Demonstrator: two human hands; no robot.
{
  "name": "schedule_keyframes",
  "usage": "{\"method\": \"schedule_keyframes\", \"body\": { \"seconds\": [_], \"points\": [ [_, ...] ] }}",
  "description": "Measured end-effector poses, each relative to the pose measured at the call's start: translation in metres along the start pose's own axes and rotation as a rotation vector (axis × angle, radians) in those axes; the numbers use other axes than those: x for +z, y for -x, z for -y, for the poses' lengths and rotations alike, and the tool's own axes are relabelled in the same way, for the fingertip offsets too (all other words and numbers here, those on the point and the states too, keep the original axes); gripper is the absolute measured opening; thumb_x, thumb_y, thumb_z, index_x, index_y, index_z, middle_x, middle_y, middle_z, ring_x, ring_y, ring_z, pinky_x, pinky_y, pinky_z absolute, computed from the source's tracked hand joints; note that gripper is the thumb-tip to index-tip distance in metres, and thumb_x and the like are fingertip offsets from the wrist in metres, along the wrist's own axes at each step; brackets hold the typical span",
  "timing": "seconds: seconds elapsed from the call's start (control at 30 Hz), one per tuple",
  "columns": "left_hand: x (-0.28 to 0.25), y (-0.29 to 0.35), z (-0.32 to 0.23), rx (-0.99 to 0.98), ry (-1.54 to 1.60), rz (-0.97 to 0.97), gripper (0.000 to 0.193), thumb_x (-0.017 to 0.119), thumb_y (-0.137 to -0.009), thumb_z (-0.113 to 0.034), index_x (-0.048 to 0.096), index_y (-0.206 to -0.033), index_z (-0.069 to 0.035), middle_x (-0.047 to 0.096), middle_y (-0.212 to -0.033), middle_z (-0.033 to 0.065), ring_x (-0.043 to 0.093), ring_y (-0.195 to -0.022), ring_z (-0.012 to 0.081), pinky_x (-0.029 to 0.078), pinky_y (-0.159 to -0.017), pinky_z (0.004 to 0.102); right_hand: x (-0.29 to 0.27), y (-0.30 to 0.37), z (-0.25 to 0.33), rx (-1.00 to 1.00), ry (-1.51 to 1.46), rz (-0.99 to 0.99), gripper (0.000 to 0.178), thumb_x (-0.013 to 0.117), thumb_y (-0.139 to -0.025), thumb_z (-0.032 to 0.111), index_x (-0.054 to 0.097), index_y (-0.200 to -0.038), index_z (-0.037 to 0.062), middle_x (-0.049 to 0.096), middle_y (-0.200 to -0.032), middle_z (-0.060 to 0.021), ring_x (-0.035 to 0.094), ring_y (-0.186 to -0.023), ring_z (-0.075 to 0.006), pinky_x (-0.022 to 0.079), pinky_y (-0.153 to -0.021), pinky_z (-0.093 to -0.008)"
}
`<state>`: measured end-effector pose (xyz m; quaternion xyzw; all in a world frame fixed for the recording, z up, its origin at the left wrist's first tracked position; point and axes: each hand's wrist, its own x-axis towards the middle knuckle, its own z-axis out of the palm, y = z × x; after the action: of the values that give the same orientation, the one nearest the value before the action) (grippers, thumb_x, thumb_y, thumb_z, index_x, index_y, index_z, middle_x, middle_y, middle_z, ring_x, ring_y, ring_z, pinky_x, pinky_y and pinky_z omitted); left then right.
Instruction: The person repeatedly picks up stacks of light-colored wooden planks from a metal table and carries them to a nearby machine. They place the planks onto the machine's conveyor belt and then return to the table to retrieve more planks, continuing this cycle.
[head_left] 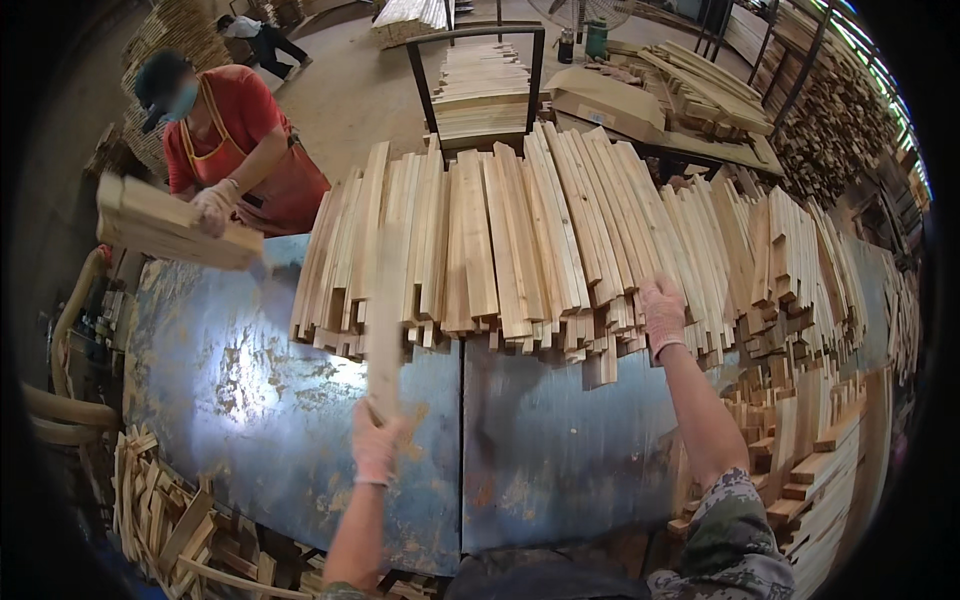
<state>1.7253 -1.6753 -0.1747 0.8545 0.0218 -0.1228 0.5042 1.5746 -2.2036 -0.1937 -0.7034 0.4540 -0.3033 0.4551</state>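
Observation:
My left hand (378, 445), in a pale pinkish work glove, is closed round the near end of a wooden slat (385, 340). The slat stretches away from me over the left part of the pile and looks smeared by motion. Gloved the same way, my right hand (662, 312) has its fingers bent round the near end of a slat on the right of the pile; the fingertips are partly hidden. The wide pile of wooden slats (515, 240) lies across the blue metal table (570, 430), with uneven ends toward me.
At the left, a co-worker in a red apron (245, 130) carries a bundle of boards (175, 228). Scrap wood (190, 530) is heaped at the lower left. More slats (810, 460) are stacked at the right. Behind the pile rises a black metal frame (475, 32).

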Motion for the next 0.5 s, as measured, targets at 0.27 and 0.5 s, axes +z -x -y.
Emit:
{"method": "schedule_keyframes", "body": {
  "seconds": [0.27,0.5],
  "points": [
    [-0.022,-0.273,-0.005,0.162,-0.141,-0.112,0.027,0.078,-0.085,-0.012,0.065,-0.105,0.000,0.072,-0.103,0.0115,0.066,-0.089,0.0227,0.055,-0.079,0.0390,-0.012,-0.104,-0.036,0.062,0.768,-0.027,0.091,0.071,-0.093,0.052,0.041,-0.162,-0.0005,0.045,-0.165,-0.0256,0.044,-0.152,-0.0399,0.035,-0.127,-0.0467],
    [0.012,-0.328,-0.005,0.060,-0.524,-0.010,0.074,0.070,-0.096,-0.031,0.048,-0.155,0.006,0.057,-0.151,0.0285,0.057,-0.138,0.0390,0.042,-0.118,0.0448,-0.010,-0.122,-0.023,0.279,0.664,0.172,0.092,0.067,-0.094,0.061,0.042,-0.163,0.0043,0.053,-0.158,-0.0270,0.051,-0.146,-0.0407,0.041,-0.122,-0.0465]
  ]
}}
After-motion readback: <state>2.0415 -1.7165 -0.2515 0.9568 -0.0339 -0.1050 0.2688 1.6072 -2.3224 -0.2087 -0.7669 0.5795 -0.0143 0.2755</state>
